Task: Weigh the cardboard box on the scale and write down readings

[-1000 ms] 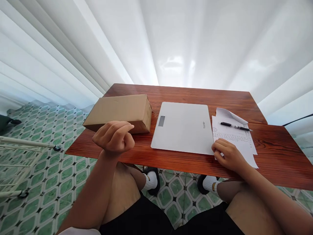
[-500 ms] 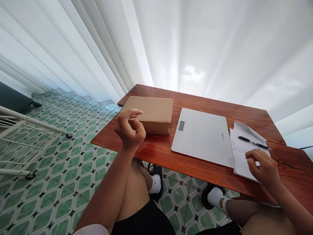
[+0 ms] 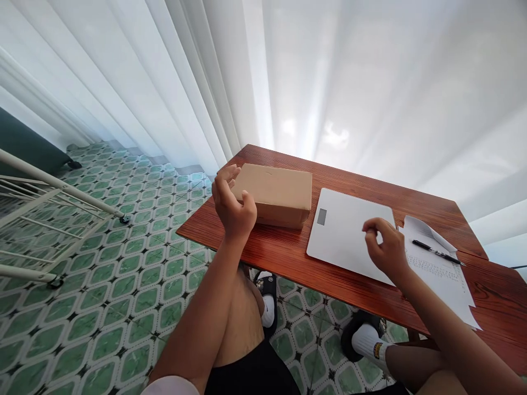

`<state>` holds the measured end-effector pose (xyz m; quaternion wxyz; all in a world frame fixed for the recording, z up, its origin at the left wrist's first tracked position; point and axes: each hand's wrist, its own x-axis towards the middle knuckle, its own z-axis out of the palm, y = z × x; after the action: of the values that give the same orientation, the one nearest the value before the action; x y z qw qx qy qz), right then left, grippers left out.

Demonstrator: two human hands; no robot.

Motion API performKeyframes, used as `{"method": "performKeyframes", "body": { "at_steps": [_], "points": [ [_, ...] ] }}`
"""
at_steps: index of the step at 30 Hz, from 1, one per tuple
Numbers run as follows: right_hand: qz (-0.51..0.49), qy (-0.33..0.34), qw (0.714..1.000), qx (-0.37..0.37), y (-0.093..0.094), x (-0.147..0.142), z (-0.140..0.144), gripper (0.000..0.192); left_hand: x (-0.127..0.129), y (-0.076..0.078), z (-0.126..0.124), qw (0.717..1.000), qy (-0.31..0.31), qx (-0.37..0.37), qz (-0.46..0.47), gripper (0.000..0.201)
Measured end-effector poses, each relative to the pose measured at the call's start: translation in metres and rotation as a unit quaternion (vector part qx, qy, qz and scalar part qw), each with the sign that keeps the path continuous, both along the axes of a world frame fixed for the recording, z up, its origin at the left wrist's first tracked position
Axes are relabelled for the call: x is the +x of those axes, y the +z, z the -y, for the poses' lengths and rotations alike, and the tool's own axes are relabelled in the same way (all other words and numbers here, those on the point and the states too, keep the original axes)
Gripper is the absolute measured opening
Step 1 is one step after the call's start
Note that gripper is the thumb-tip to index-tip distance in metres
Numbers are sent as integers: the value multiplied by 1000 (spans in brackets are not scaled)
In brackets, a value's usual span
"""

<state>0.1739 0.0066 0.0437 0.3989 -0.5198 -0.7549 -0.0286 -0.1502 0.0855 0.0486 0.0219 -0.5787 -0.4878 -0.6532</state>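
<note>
At the left part of the table lies a closed brown cardboard box (image 3: 274,186). My left hand (image 3: 234,200) curves round its left end, thumb at the front side and fingers at the far left edge. A flat white scale (image 3: 346,225) with a small grey display lies to the right of the box. Over the scale's right half hangs my right hand (image 3: 385,244), its fingers curled in and nothing visible in them. Beside the scale, partly behind my right forearm, are white sheets of paper (image 3: 440,285) with handwriting and a black pen (image 3: 436,251) on top.
The reddish wooden table (image 3: 284,260) stands against white curtains (image 3: 329,71). A white wire rack (image 3: 61,192) on casters is at the left, on the green tiled floor (image 3: 135,263). My legs are under the table's front edge.
My left hand has closed in on the box's left end, and the box has shifted slightly. My right hand has moved left from the papers to over the scale. The view has turned a little left.
</note>
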Motion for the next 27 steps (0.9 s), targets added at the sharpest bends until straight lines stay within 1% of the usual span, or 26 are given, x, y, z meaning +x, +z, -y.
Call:
{"method": "performKeyframes", "body": {
  "at_steps": [2,5,9,13,17,19,21,24,27],
  "points": [
    [-38,3,999,-21,3,-22,-12,15,-6,-1,-5,1000,8,-11,19,60],
    [-110,14,992,-61,3,-49,-31,14,-14,-5,-12,997,-5,-21,68,63],
    [-232,18,967,-101,-3,-74,-55,12,-25,-9,-21,989,-9,-27,143,66],
    [-307,2,943,-133,-11,-91,-74,28,-33,-12,-28,981,-6,-72,178,63],
    [-330,-1,921,-208,-18,-106,-81,48,-37,-15,-33,969,-39,-122,213,59],
    [-331,6,910,-248,-20,-112,-81,58,-38,-18,-35,963,-54,-134,229,56],
    [-327,17,905,-273,-20,-117,-78,65,-39,-21,-36,959,-65,-139,237,54],
    [-318,28,904,-285,-20,-123,-74,69,-40,-24,-36,950,-82,-156,257,50],
    [-320,40,904,-280,-19,-128,-72,68,-42,-25,-36,933,-102,-203,278,47]
  ]
}}
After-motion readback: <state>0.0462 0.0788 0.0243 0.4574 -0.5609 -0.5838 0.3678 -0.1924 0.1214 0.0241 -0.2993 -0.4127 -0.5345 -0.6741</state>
